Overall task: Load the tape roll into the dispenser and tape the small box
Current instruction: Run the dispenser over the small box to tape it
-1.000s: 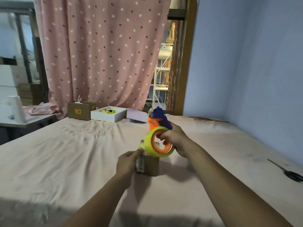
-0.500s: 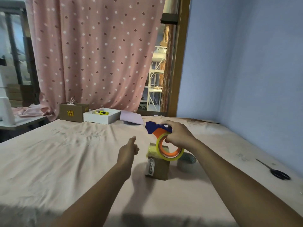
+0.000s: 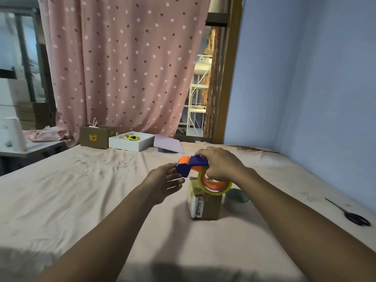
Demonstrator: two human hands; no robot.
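Head cam shows the right hand (image 3: 220, 164) wrapped around the blue and orange tape dispenser (image 3: 192, 164), fingers curled over the top of it. The yellowish tape roll (image 3: 215, 185) is already on the orange hub and sits right on top of the small box (image 3: 205, 202). That box is a little brown cardboard one with a white label on its left side, standing on the pink cloth-covered bench (image 3: 81, 190), roughly in the middle.

The left hand (image 3: 165, 180) is loose and spread, palm facing right, holding nothing, just beside the blue nose of the dispenser. Can't tell if the fingertips actually touch it.

Just to the right of the box there's a grey-green roll (image 3: 237, 199) lying flat. Black scissors (image 3: 351, 213) are way off by the right edge. At the far side of the bench: a brown carton (image 3: 95, 137), a white tray (image 3: 132, 142) with something yellow in it, and a lilac sheet (image 3: 167, 143).
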